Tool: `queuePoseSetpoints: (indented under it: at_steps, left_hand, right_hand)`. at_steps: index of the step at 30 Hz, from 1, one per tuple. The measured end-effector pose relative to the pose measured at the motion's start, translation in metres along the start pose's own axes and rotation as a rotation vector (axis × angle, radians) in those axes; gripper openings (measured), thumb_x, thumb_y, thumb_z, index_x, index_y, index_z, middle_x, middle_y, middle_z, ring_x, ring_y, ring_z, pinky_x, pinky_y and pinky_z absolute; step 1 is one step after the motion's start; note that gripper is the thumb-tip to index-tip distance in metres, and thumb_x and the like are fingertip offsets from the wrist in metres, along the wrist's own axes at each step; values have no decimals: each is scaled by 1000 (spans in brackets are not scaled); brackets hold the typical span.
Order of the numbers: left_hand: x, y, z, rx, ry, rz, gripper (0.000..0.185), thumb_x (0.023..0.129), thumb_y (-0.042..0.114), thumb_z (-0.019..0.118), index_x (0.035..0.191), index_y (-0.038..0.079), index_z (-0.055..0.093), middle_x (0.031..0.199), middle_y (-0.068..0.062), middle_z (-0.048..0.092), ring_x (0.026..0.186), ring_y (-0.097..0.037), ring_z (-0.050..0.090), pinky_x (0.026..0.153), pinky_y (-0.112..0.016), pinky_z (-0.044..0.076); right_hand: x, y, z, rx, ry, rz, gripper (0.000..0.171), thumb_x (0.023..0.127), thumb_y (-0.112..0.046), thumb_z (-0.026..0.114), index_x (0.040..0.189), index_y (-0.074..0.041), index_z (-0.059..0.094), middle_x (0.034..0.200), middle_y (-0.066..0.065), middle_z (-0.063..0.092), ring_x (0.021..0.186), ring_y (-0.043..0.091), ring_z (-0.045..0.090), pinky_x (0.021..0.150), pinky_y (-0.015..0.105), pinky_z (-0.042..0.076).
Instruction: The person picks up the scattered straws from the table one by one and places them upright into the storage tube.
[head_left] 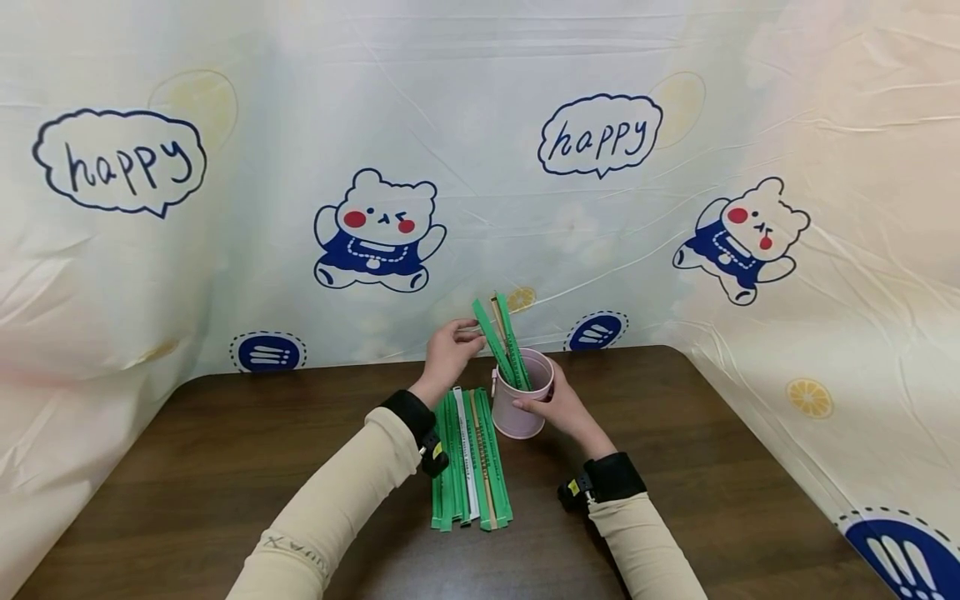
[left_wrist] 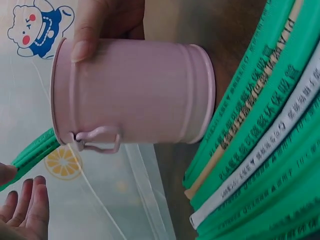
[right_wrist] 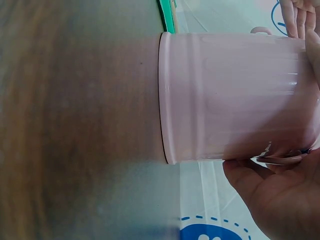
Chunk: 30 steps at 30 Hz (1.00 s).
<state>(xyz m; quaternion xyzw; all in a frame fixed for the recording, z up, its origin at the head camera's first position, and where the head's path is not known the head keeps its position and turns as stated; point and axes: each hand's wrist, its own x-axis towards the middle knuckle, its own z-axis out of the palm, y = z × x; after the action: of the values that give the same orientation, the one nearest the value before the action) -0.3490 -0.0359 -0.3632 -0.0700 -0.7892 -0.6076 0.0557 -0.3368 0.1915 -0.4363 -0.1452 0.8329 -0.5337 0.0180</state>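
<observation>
Green strips [head_left: 471,462] lay on the tabletop [head_left: 225,450], just left of the pink cup [head_left: 522,400] (upright). Right hand [head_left: 558,408] gripped the cup; left hand [head_left: 447,354] pinched a strip [head_left: 491,337] standing in it.

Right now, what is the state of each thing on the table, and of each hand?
Pink metal cup: upright, holding green packets.
Green wrapped chopstick packets in cup: leaning, sticking out.
Row of green and white packets: lying flat on the brown table.
Left hand: pinches a packet in the cup.
Right hand: grips the cup.
</observation>
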Motion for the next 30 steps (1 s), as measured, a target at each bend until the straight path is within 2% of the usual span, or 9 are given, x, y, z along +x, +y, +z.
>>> queuePoseSetpoints:
  at_steps: [6,10,13,17,19,22,24,28,30]
  left_hand:
    - [0,2,-14,72,-30,7,43,100,11,62,141,0,58,130,-25,68,119,-38,67,98,-44,57]
    - [1,-4,-26,135,-44,-5,40,100,10,61,139,0,59,128,-25,69,115,-38,67,92,-37,58]
    - [0,-12,-37,163,-80,-23,39,99,8,59,137,-2,61,124,-28,70,109,-38,69,90,-37,59]
    - [-2,-23,-50,204,-149,-67,37,97,4,61,132,-8,62,116,-30,72,98,-34,74,87,-40,62]
    - [-3,-29,-55,260,-170,-98,36,96,4,63,130,-10,63,118,-29,71,91,-30,74,84,-39,62]
    - [-6,-42,-59,356,-176,-136,35,95,2,63,127,-12,64,121,-29,69,86,-28,74,81,-40,62]
    - [-8,-49,-59,422,-183,-171,35,96,2,63,127,-13,64,124,-31,68,88,-33,73,83,-42,62]
    - [-11,-63,-58,475,-190,-224,33,95,1,63,124,-14,65,118,-31,70,81,-31,73,77,-39,63]
    - [-10,-70,-57,473,-191,-247,14,93,-1,63,93,-13,71,90,-25,73,70,-25,70,69,-33,60]
  right_hand:
    - [0,-1,0,2,1,3,99,87,-22,83,160,-6,18,159,24,36,147,41,39,121,60,38]
    - [0,-1,0,3,-6,-5,98,88,-22,82,160,-6,18,159,24,35,147,41,39,120,60,38]
    - [-1,-1,0,6,-7,-6,97,88,-20,82,160,-6,18,159,24,35,147,41,39,120,60,39]
    - [-1,-1,0,15,-1,-3,96,88,-18,82,160,-7,19,159,24,35,147,41,39,121,60,38]
    - [-1,-1,0,10,0,-3,96,88,-19,81,160,-7,19,159,24,35,147,41,39,121,60,38]
    - [-1,0,0,3,2,-4,96,88,-19,81,160,-6,19,160,24,35,147,41,39,121,61,38]
    - [-1,0,0,-2,3,-3,95,88,-19,81,160,-6,19,160,24,35,147,41,39,121,61,38]
    - [-1,0,0,0,2,2,95,89,-20,81,160,-6,19,160,24,35,147,41,39,121,61,37]
    - [-1,0,1,-4,1,7,96,89,-21,81,160,-6,18,160,24,34,147,41,38,121,61,37]
